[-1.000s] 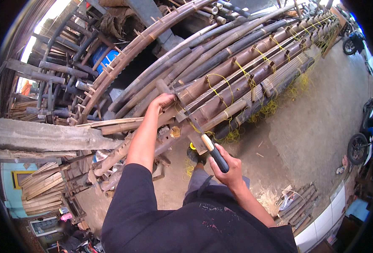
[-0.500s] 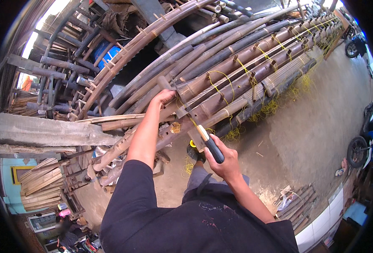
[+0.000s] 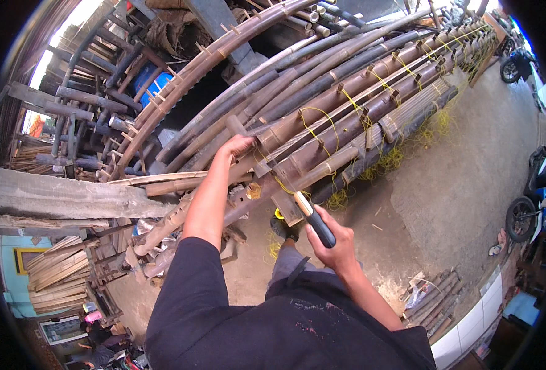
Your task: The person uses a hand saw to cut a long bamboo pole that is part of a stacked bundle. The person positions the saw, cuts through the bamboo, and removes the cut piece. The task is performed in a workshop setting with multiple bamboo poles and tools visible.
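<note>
Handsaw [image 3: 318,224], at four o'clock from centre, gripped in curled fingers by the right hand [image 3: 339,245], was apparently at a cutting step, the next stroke calling for a steady bamboo pole [image 3: 303,159] at one o'clock; finger closure on the left hand [image 3: 241,145], at eleven, could not be told.

The right hand [image 3: 339,248] covers part of the black handle [image 3: 320,227] it grips; what extends past the handle's pale tip is too fine to make out. What lies inside the left hand [image 3: 239,145] is hidden. Far right of the right hand, the view's edge cuts off a motorbike [image 3: 522,217]
</note>
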The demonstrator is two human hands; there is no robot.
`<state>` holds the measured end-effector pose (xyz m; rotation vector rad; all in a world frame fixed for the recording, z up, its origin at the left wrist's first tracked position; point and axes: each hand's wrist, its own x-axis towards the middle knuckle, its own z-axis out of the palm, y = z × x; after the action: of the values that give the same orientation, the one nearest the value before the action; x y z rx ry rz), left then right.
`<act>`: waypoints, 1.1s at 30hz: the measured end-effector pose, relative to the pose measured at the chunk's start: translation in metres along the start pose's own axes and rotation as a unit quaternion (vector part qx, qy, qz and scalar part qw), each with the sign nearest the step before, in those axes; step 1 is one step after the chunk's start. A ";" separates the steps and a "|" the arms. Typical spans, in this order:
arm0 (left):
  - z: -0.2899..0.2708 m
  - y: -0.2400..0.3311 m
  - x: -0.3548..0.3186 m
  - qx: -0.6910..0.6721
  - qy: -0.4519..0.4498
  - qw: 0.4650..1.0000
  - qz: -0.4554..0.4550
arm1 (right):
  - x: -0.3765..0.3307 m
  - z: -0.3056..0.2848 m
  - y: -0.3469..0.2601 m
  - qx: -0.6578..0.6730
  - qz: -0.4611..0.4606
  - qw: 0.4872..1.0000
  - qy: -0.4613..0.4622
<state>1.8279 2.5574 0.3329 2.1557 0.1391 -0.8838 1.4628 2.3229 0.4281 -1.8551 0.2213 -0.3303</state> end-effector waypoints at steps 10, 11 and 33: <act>0.005 0.009 -0.009 0.037 0.034 0.999 -0.021 | -0.001 0.007 -0.008 -0.002 0.018 1.000 -0.004; 0.009 0.016 -0.013 0.043 0.045 0.998 -0.022 | -0.001 0.006 -0.007 -0.010 0.021 1.000 -0.005; 0.016 -0.049 -0.004 0.087 0.106 0.953 0.271 | -0.003 -0.015 0.009 0.046 0.007 0.997 0.054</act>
<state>1.7984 2.5801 0.2975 2.2765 -0.4250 -0.3552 1.4555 2.3077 0.4237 -1.7462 0.2885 -0.4243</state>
